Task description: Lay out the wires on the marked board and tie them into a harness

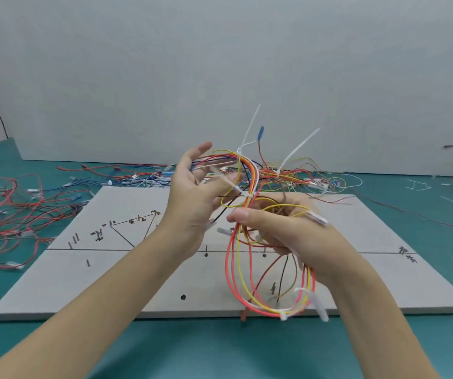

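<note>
**Tied bundle held up over the board — sorting loops before it goes down**

Far left of the frame: loose red and blue wires (14,212) heaped on the teal surface (220,348), apart from the work.

Lower left to centre: the grey marked board (88,285) lies flat, with drawn lines, dots and short pegs. No wire of the held bundle follows its marks.

Centre: left hand (192,192) raised, palm turned inward, fingers spread and nearly straight, reaching into the upper strands. It touches them; I see no pinch.

Centre right: the harness (250,181) — orange, yellow, red and black strands — hangs in the air above the board. White cable ties (298,147) stick up with long untrimmed tails. The lower loop (250,305) droops to the board's near edge.

Right of centre: right hand (280,231) curled round the gathered strands, thumb on top, carrying the weight.

Behind, upper centre-right: more loose wires (302,176) by the wall.

Judgement for the step: keep the right-hand grip firm at the tie point, use the spread left fingers to comb branches apart one at a time, no yanking at connectors. Watch the drooping loop; it could snag a peg.
</note>
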Available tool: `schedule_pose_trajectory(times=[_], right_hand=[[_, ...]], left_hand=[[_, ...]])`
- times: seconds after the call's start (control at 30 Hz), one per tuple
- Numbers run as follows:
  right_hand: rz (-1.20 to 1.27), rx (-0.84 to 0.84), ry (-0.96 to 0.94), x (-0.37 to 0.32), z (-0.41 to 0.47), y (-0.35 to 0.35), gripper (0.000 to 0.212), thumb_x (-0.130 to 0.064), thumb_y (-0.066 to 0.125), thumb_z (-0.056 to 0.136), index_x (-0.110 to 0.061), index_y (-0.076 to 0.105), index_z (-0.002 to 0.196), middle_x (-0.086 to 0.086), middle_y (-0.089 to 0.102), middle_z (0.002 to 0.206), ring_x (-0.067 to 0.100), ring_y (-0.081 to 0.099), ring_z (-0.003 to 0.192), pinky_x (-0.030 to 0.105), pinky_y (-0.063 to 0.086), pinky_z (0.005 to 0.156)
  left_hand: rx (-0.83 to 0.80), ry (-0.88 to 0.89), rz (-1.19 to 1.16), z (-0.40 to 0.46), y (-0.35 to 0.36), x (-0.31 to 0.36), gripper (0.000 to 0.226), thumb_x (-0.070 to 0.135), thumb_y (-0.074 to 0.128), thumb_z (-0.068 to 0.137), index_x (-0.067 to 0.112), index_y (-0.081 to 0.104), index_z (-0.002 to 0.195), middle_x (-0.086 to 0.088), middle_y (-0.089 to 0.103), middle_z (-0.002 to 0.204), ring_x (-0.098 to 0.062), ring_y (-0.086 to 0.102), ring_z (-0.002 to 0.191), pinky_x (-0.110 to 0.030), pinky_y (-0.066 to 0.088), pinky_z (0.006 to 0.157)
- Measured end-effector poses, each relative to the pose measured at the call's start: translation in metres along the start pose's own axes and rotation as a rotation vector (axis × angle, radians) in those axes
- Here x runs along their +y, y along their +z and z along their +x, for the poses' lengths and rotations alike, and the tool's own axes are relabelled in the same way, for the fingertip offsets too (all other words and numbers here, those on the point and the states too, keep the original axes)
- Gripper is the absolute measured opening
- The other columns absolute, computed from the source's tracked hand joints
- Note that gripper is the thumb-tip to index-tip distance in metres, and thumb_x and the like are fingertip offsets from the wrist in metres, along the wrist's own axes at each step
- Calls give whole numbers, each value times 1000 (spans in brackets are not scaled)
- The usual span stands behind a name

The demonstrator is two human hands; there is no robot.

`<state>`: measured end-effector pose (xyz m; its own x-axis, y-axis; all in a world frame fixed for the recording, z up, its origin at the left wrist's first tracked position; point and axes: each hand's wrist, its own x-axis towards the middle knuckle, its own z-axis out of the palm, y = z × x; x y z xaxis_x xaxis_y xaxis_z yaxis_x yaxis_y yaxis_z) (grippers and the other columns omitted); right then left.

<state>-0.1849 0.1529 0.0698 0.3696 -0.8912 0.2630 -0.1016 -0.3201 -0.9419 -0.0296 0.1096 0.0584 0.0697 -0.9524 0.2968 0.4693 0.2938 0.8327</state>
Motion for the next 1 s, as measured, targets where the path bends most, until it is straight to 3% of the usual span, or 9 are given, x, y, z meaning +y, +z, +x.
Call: schedule_pose_trajectory(times=[0.07, 0.13, 0.2, 0.33, 0.53, 0.6, 0.7, 0.83, 1.0], right_hand=[[-54, -21, -28, -3, -1, 2, 14, -14, 72, 84, -22, 73, 73, -12, 64, 57, -4, 56, 51, 6, 40, 52], [-185, 5, -31, -4, -2, -1, 15, -7, 59, 94, -13, 68, 84, -2, 69, 68, 11, 62, 62, 14, 44, 56], [-424, 117, -36, 0, 1, -9, 19, -10, 52, 97, -21, 64, 88, -2, 67, 70, 30, 60, 75, 31, 46, 63], [-963, 428, 39, 8, 15, -33, 32, -15, 47, 96, -40, 60, 110, -13, 55, 85, 26, 55, 91, 35, 40, 70], [-1115, 759, 341, 21, 49, -121, 29, -24, 47, 95, -25, 61, 120, 16, 62, 112, 41, 58, 103, 40, 39, 77], [-1011, 899, 499, 30, 61, -156, 35, -17, 51, 94, -10, 55, 128, 24, 51, 130, 45, 53, 114, 45, 42, 89], [-875, 1050, 699, 44, 67, -185, 60, -16, 59, 91, -2, 32, 142, 25, 17, 153, 44, 31, 135, 49, 28, 109], [-928, 846, 945, 63, 67, -188, 80, -10, 55, 93, -7, 2, 153, 22, 1, 159, 46, 11, 142, 57, 19, 114], [-1066, 459, 1003, 77, 61, -171, 49, -18, 45, 96, 7, 39, 138, 30, 39, 143, 48, 36, 132, 54, 34, 109]], left_hand=[[8, 14, 11, 0, -2, 1, 53, -9, 66, 81, 22, 51, 121, 4, 75, 93, -20, 72, 80, -27, 57, 63], [4, 16, 31, 1, -7, 4, 48, -6, 64, 84, 20, 51, 123, 3, 75, 96, -19, 71, 79, -27, 56, 61], [-4, -4, 67, 2, -14, 8, 42, 4, 62, 88, 21, 50, 125, 0, 75, 100, -19, 71, 81, -27, 55, 60], [23, -92, 112, -4, -33, 3, 39, 17, 62, 90, 24, 49, 126, -6, 72, 108, -20, 71, 84, -28, 55, 60], [28, -251, 200, -19, -67, -14, 47, 29, 66, 73, 27, 59, 120, -2, 73, 104, -19, 70, 81, -28, 56, 62], [51, -286, 193, -18, -73, -14, 48, 30, 66, 71, 26, 60, 118, -1, 73, 102, -17, 70, 79, -28, 56, 62], [55, -310, 187, -14, -73, -15, 41, 25, 67, 78, 23, 61, 118, 2, 74, 95, -17, 69, 76, -28, 57, 62], [-12, -324, 237, -17, -70, -18, 28, 15, 66, 85, 17, 63, 113, -4, 72, 91, -19, 66, 71, -29, 56, 58], [-135, -322, 619, -18, -79, -20, 18, 2, 54, 95, 13, 69, 93, -2, 69, 77, -15, 63, 61, -27, 54, 56]])
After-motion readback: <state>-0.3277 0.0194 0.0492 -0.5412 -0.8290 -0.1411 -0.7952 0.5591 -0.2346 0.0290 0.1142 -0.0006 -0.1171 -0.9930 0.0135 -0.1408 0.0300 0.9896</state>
